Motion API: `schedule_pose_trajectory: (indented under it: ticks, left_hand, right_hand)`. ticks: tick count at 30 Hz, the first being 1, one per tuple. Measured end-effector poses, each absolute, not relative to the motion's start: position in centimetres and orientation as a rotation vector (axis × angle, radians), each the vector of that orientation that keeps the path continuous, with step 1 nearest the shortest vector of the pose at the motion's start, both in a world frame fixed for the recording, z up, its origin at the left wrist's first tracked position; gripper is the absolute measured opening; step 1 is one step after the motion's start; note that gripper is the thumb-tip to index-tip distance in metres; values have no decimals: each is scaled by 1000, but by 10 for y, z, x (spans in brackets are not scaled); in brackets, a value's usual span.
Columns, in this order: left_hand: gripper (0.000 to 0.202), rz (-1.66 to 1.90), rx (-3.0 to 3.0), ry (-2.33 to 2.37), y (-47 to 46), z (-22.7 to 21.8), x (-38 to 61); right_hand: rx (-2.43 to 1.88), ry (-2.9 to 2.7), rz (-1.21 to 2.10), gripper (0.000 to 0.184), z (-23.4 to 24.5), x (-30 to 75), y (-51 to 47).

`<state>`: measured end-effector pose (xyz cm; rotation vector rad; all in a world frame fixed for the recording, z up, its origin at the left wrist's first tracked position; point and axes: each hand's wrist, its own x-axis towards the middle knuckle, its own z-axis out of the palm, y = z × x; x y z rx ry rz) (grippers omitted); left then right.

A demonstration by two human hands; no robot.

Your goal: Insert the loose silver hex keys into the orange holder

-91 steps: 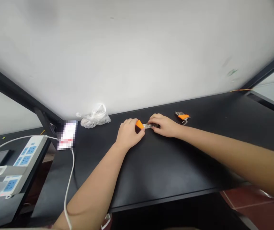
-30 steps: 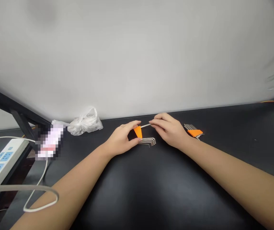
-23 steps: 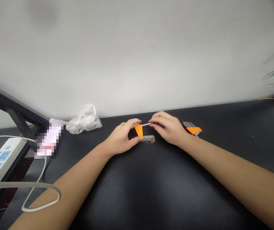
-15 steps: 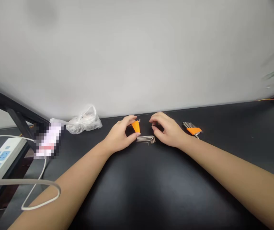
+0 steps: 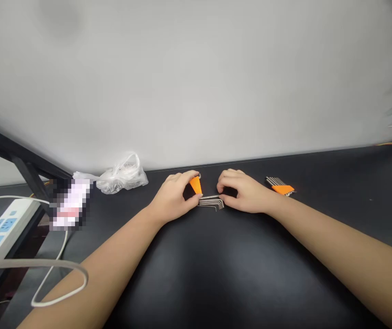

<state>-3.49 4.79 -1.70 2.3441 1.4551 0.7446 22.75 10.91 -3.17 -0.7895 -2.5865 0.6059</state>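
My left hand (image 5: 172, 197) pinches an orange hex key holder (image 5: 196, 185) between thumb and fingers, just above the black table. A short metal end shows at the holder's top. Below it, several L-shaped hex keys (image 5: 213, 202) lie side by side, bent ends to the right, by my left thumb. My right hand (image 5: 246, 192) is closed, with its thumb and fingertip at the right end of the rearmost hex key (image 5: 209, 197), which it appears to pinch. Right of that hand lies a second orange holder (image 5: 283, 189) filled with hex keys.
A knotted clear plastic bag (image 5: 122, 177) sits against the wall at left. A white power strip (image 5: 2, 228) and a pale cable (image 5: 38, 262) are at the left edge, the cable crossing over my left forearm. A blurred pinkish item (image 5: 71, 203) lies by the black frame (image 5: 28, 169).
My right hand has come down to the hex keys and its fingers have closed at the end of the rearmost one. My left hand still holds the orange holder. The view has shifted slightly.
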Motion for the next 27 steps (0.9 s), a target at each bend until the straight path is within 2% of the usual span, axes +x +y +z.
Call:
schedule_pose_trajectory:
  ticks: [9, 14, 16, 27]
  left_hand:
    - [61, 746, 2321, 1451, 47, -18, -34]
    - [60, 718, 2312, 1460, 47, -17, -34]
    - [60, 723, 2325, 1453, 47, -17, -34]
    - [57, 711, 2464, 1369, 45, -13, -32]
  right_hand:
    - [-1176, -2514, 480, 10, -31, 224, 105]
    - [-1131, -2297, 699, 2, -36, 228, 112]
    - [-1103, -2195, 759, 9, -37, 227, 111]
    - [-761, -2202, 583, 17, -36, 224, 107]
